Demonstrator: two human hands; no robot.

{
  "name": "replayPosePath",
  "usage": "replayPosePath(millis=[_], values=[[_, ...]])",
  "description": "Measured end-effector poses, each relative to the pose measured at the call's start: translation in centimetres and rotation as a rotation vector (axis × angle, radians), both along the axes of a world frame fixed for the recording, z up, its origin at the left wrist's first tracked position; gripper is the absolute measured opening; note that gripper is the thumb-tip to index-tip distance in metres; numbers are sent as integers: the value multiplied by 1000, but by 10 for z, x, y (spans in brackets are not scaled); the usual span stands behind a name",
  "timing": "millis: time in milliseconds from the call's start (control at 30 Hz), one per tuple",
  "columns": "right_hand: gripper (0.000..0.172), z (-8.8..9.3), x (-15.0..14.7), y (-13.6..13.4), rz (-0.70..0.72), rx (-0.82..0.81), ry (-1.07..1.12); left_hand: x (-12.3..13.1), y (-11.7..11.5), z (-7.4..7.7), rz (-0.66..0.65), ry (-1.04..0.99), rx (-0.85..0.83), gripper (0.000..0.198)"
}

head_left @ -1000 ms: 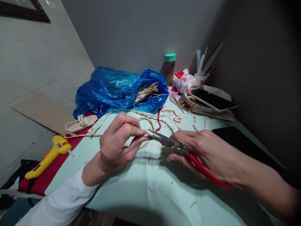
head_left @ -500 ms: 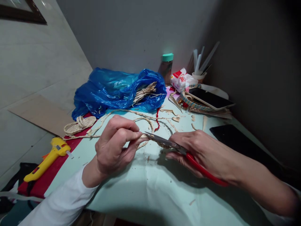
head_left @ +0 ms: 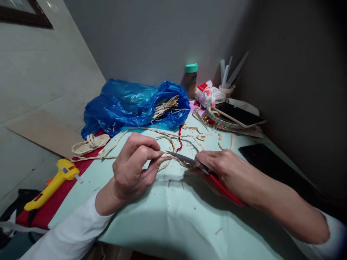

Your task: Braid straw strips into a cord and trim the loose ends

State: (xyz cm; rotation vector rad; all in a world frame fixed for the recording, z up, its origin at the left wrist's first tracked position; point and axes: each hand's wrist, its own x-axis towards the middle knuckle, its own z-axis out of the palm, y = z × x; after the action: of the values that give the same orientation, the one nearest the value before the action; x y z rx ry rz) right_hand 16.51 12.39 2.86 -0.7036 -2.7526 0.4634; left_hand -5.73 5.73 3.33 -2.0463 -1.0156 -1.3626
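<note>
Between the thumb and fingers of my left hand (head_left: 138, 166) is pinched a braided straw cord (head_left: 166, 156). My right hand (head_left: 219, 164) grips red-handled scissors (head_left: 223, 187), whose grey blades point left and lie against the cord, close to my left fingertips. More of the braid hangs behind and under the blades, partly hidden by my right hand. Behind my hands, further straw cord (head_left: 130, 130) curves over the pale green table covering (head_left: 162, 224), with a short red cord (head_left: 179, 139) beside it.
A blue plastic bag (head_left: 121, 103) with a straw bundle (head_left: 165, 107) lies at the back. On the left are a yellow glue gun (head_left: 51, 184) and a coiled braid (head_left: 90, 144). At the right are a phone (head_left: 238, 113), a black flat object (head_left: 271, 164) and a lidded jar (head_left: 190, 79).
My right hand and the scissors have moved a little to the left, nearer my left fingers. The scissor handles sit closer together. My left hand keeps its pinch on the cord.
</note>
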Motion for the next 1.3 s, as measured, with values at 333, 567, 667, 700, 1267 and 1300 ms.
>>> replayPosePath(millis=[333,567,667,700,1267,1300], values=[[29,5,3,10,-106,-214,89,-1,-1,1,-17,16,-10,17],[23,13,8,10,-160,-322,206,-2,9,6,-202,-137,-460,18],[24,13,6,10,-189,-327,230,-5,10,8,-244,-221,-572,12],[24,13,6,10,-194,-335,240,-6,11,10,-240,-239,-619,11],[25,12,5,6,-172,-581,330,-14,10,17,-329,-501,-1117,8],[26,13,5,6,-180,-563,345,-13,10,17,-328,-448,-1094,8]])
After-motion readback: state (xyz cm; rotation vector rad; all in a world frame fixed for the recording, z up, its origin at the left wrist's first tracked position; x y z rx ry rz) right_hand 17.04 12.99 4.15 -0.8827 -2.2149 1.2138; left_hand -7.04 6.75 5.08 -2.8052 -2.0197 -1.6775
